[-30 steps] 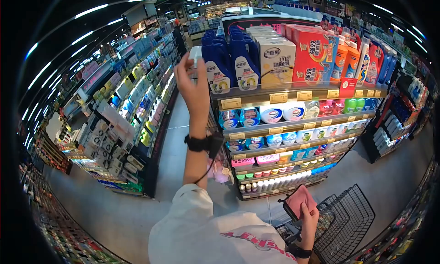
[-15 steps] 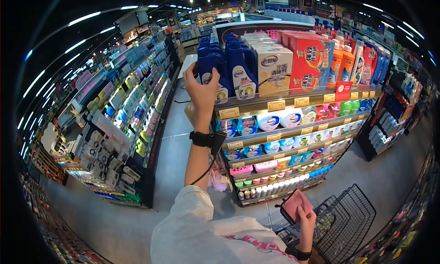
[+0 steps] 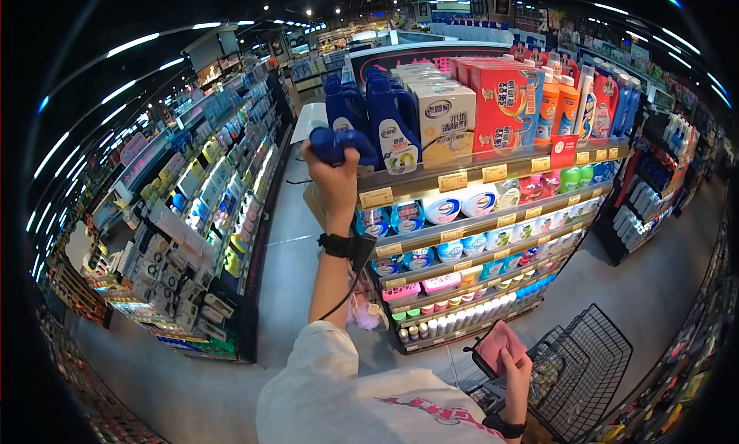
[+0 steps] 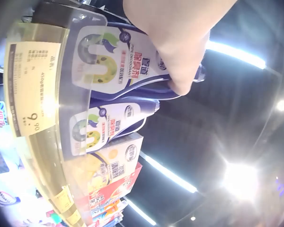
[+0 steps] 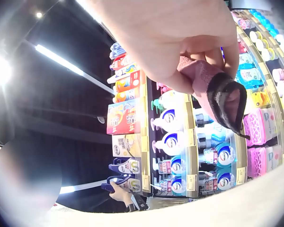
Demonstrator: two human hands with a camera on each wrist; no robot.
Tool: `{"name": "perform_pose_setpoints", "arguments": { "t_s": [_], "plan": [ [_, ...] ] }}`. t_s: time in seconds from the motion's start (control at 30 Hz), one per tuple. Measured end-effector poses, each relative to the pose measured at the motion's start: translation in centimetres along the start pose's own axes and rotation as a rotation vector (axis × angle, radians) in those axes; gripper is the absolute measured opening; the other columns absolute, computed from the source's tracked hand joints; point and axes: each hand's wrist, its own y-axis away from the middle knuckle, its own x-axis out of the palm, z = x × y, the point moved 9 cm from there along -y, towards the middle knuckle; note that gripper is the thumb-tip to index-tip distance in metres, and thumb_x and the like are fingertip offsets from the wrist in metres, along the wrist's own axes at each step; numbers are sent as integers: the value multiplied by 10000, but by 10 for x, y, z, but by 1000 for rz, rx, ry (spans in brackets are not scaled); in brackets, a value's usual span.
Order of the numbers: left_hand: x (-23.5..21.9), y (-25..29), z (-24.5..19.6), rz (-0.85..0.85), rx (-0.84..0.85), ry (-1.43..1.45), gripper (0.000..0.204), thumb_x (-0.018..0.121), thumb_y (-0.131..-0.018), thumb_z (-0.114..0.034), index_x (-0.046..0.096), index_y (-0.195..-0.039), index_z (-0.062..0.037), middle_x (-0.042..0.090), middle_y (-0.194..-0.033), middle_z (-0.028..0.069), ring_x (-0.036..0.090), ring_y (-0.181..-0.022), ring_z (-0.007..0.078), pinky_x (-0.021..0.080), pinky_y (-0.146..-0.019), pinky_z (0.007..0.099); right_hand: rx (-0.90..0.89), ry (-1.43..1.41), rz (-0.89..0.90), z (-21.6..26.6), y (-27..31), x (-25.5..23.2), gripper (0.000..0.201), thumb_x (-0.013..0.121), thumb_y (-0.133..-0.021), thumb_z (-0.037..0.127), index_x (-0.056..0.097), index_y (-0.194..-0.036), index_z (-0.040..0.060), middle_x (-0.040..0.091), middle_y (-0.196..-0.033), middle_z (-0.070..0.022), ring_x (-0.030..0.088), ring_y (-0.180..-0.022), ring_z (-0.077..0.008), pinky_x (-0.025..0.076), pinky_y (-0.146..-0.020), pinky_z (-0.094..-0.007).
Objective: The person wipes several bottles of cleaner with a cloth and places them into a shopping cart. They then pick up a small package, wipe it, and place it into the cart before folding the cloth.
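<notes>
Showing a shelf (image 3: 473,175) across center and right of the head view, with a cart (image 3: 596,344) at lower right. Carrying on top a red box (image 3: 500,109) and, just left of it, a white box (image 3: 446,128). With left hand (image 3: 333,188), upper left of center, gripping a tilted blue bottle (image 3: 336,145) near its top, fingers curled round it, at the shelf's top-left end beside more bottles (image 3: 396,124). With right hand (image 3: 518,373), lower right, pinching a pink pouch (image 3: 500,347) with black trim between fingers and thumb. Showing a price tag (image 4: 34,90) at left in the left wrist view, reading 9.90.
</notes>
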Motion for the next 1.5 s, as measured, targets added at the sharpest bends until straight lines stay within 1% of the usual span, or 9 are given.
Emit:
{"name": "perform_pose_setpoints", "arguments": {
  "t_s": [0.27, 0.4, 0.47, 0.57, 0.87, 1.0, 1.2, 1.27, 1.5],
  "plan": [
    [-49, -4, -52, -408, -4, 385, 643, 740, -889, -377, 435, -1312, 1, 568, -1228, 139, 628, -1036, 218, 526, -934, 369, -5, 5, -34, 1, 1, -9, 288, 720, -938, 176, 679, -1121, -42, 677, -965, -3, 586, -834, -63, 460, -732, -229],
    [-37, 9, -67, -294, -528, 863, 472, 462, -1006, -464, 504, -1227, -50, 633, -1039, 86, 679, -890, 257, 578, -779, 370, -30, -54, -41, -2, -4, -14, 309, 667, -986, 219, 672, -1158, -38, 679, -1025, 5, 591, -896, -57, 467, -777, -226],
    [-3, 29, -60, 129, -621, 1444, 514, 459, -1034, -523, 517, -1254, -62, 602, -1092, 74, 625, -929, 228, 507, -904, 369, -30, -105, -45, 26, -3, 6, 342, 644, -1004, 231, 657, -1213, -38, 677, -1087, -5, 600, -963, -63, 482, -841, -235],
    [28, 100, -96, 185, -998, 1836, 607, 531, -1002, -551, 496, -1305, -25, 577, -1126, 80, 557, -1018, 200, 441, -997, 340, -158, -105, 47, 68, -8, 36, 365, 591, -1037, 229, 600, -1304, -19, 642, -1185, 2, 596, -1062, -59, 482, -909, -235],
    [96, 256, -105, 333, -1670, 1526, 425, 636, -983, -390, 558, -1176, -20, 606, -1077, 113, 555, -978, 239, 508, -882, 331, -170, -137, 203, 133, 21, 100, 339, 545, -1060, 271, 641, -1181, -32, 566, -893, 86, 467, -804, -9, 382, -660, -218],
    [107, 276, -92, 355, -1619, 1288, 407, 564, -1008, -438, 559, -1155, -58, 626, -1080, 98, 593, -1019, 253, 521, -917, 368, -220, -211, 147, 142, 23, 104, 343, 502, -1078, 266, 606, -1207, -35, 540, -901, 86, 455, -805, -6, 364, -661, -209],
    [116, 277, -100, 343, -1498, 1042, 359, 530, -1004, -401, 582, -1095, -58, 645, -1029, 87, 630, -1038, 244, 531, -938, 403, -255, -328, 116, 128, 11, 100, 483, 407, -1105, 269, 423, -1486, -28, 532, -1405, -55, 485, -1202, -90, 373, -1007, -235],
    [109, 267, -107, 304, -1418, 884, 340, 517, -986, -358, 589, -1087, -41, 651, -1010, 87, 664, -985, 243, 557, -907, 413, 0, -540, 119, 92, 0, 98, 520, 390, -1103, 235, 315, -1555, -12, 309, -1625, -92, 320, -1426, -126, 254, -1147, -267],
    [92, 234, -120, 218, -975, 789, 346, 533, -942, -265, 518, -1163, 0, 671, -982, 199, 704, -830, 298, 630, -706, 408, -207, -227, 126, 156, 13, 106, 483, 325, -1105, 190, 324, -1550, 1, 309, -1625, -94, 503, -1169, -90, 398, -967, -234]
  ]
}}
